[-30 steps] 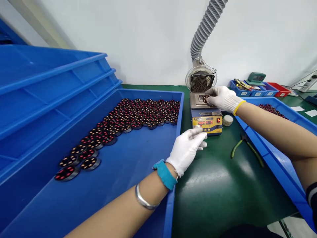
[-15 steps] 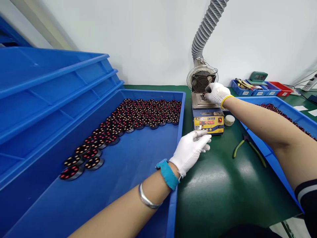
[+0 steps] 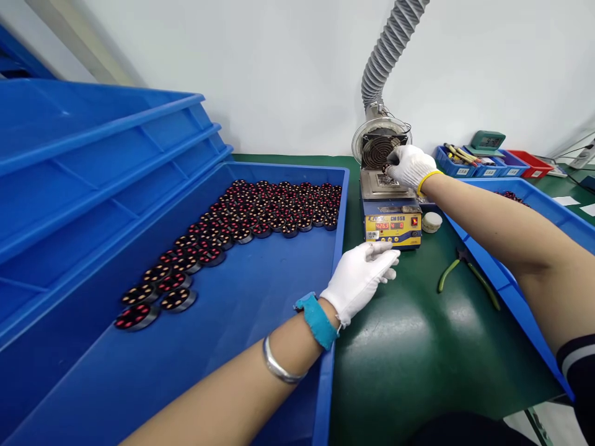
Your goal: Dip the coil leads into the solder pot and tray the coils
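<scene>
My right hand (image 3: pixel 411 166), in a white glove with a yellow cuff, pinches a small dark round part (image 3: pixel 385 168) just above the metal top of a solder pot (image 3: pixel 392 226). The glove hides much of that part. The pot has a blue and yellow front with red lit digits. My left hand (image 3: pixel 360 277), also gloved in white, hovers in front of the pot by the rim of the left blue tray. Its fingers are stretched out and hold nothing. Below it is a teal wrist band (image 3: pixel 317 322).
Many round black parts (image 3: pixel 260 217) with pink or cream dots lie in the left blue tray (image 3: pixel 279 272). Stacked blue trays (image 3: pixel 116 148) stand at far left. Green-handled pliers (image 3: pixel 461 257) and a small whitish round tin (image 3: pixel 432 222) lie right of the pot. A grey duct (image 3: pixel 393 52) rises behind.
My right hand has risen slightly with the small part, away from the pot's top. The digits on the display differ. My left hand stays nearly in place.
</scene>
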The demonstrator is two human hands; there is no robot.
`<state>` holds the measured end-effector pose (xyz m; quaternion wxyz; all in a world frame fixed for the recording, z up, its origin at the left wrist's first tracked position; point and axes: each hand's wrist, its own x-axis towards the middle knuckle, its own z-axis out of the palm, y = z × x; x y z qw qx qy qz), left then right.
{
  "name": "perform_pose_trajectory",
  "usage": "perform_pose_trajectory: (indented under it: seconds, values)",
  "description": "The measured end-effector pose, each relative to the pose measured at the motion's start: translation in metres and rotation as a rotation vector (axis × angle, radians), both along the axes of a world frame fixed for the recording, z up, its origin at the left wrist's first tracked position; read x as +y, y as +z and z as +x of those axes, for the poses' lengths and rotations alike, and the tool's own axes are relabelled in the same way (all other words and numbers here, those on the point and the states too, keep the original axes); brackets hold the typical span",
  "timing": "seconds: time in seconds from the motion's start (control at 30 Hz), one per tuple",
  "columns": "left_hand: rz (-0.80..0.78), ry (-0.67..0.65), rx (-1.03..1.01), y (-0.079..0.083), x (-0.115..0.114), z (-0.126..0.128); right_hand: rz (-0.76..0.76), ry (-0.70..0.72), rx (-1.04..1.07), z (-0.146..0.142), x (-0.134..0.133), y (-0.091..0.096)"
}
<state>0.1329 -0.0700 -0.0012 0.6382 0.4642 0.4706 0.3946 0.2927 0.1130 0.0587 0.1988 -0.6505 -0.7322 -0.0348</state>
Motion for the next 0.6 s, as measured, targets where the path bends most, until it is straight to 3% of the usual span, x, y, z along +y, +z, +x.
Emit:
perform_pose_trajectory:
  seconds: [0.27, 0.4, 0.5, 0.6]
  values:
    - [0.013, -0.016, -0.007, -0.004, 0.000, 0.000, -0.010, 0.003, 0.000, 0.000, 0.001, -0.006]
    - [0.036, -0.020, 0.022, -0.005, 0.000, -0.001, 0.023, 0.020, 0.141, 0.005, -0.006, 0.005]
    - [0.062, -0.032, 0.074, -0.006, 0.002, -0.003, -0.064, 0.077, 0.384, 0.018, -0.027, 0.019]
    - [0.117, -0.053, 0.157, -0.003, 0.001, -0.003, -0.234, 0.167, 0.635, 0.048, -0.070, 0.026]
